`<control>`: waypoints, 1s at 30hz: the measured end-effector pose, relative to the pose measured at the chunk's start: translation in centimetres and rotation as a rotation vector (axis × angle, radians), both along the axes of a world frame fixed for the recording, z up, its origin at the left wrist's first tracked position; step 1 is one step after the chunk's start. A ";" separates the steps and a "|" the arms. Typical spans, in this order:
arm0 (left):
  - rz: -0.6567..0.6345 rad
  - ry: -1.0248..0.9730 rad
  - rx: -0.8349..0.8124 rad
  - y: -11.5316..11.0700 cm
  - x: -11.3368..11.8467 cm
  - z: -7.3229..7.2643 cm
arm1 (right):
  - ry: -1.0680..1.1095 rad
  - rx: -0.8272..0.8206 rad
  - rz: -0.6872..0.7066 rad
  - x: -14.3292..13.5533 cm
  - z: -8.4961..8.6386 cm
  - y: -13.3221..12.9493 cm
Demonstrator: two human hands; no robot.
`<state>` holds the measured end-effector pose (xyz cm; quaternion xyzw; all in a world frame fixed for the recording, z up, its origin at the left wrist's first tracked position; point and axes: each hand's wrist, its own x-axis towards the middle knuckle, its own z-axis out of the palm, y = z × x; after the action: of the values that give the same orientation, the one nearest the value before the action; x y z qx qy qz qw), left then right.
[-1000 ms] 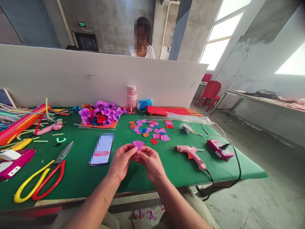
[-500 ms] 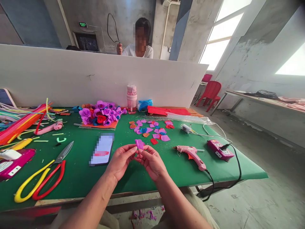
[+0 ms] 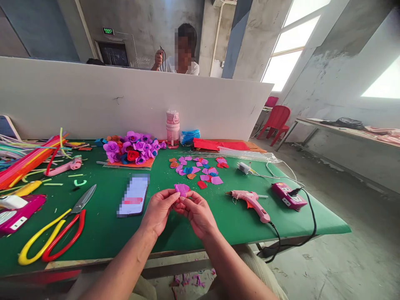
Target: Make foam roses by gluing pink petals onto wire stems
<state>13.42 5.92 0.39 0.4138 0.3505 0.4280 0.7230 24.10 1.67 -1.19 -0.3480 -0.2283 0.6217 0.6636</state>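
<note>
Between my two hands is a purple paper petal [image 3: 181,188], held up over the green table. My left hand [image 3: 160,208] pinches its left side with thumb and forefinger. On the other side, my right hand [image 3: 199,211] grips it the same way, the thumbs nearly meeting. The petal's lower edge is hidden behind my fingertips. Just beyond lie loose petals [image 3: 216,180] in purple, red, blue and orange. A phone [image 3: 135,195] with a lit screen rests left of my hands. To the right, a pink glue gun [image 3: 252,202] lies on its side.
Scissors [image 3: 75,212] with yellow and red handles lie at left, near bundled pipe cleaners [image 3: 31,162]. Purple paper roses [image 3: 137,146] and a pink bottle [image 3: 173,129] stand before a white board [image 3: 93,100]. A corded magenta power strip [image 3: 289,196] sits right. A person [image 3: 184,50] is behind the board.
The petal has been turned and spread, so more of its face shows between my fingers. My hands barely shifted. Across the board, the person's dark cord loop has come down and narrowed.
</note>
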 end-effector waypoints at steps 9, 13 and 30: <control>0.017 -0.035 -0.028 0.1 0.1 -0.2 | -0.113 0.059 -0.087 -0.8 0.1 -0.1; 0.025 -0.031 -0.028 0.1 0.1 -0.1 | -0.214 0.104 -0.109 -0.9 0.2 -0.2; -0.069 0.037 0.022 0.4 -0.6 -0.1 | -0.249 0.073 -0.113 -0.2 0.1 -0.1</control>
<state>12.86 6.30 0.32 0.4413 0.3448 0.3989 0.7261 23.86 1.61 -1.07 -0.4103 -0.3117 0.5265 0.6762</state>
